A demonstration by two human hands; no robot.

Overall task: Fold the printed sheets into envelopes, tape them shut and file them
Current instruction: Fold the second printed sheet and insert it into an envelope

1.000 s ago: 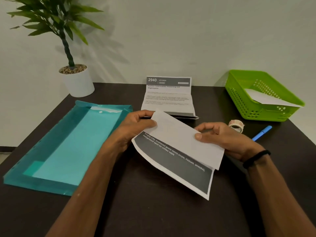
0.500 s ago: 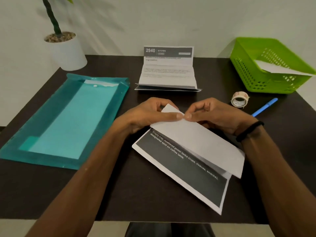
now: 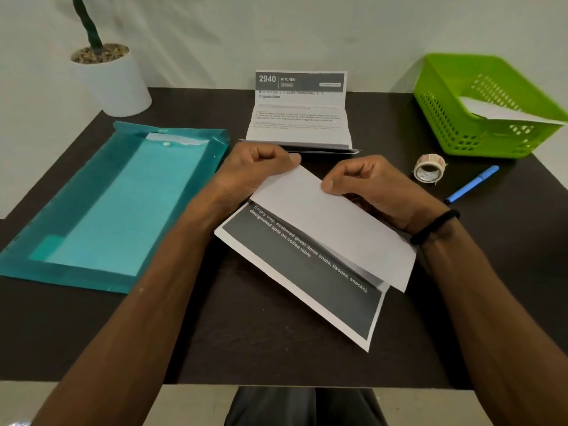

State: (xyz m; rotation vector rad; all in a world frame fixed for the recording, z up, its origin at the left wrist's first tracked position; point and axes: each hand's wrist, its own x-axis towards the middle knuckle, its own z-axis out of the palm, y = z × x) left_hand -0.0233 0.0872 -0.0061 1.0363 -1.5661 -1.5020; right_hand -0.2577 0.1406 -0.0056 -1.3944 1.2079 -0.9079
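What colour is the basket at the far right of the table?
Bright green basket, clearest in the head view.

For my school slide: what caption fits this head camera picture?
Both hands, left hand and right hand, pinch a printed sheet mid-fold on a dark table.

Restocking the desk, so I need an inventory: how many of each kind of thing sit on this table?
Printed sheets: 2
Green basket: 1
Teal folder: 1
Tape roll: 1
Blue pen: 1
Plant pot: 1
Total: 7
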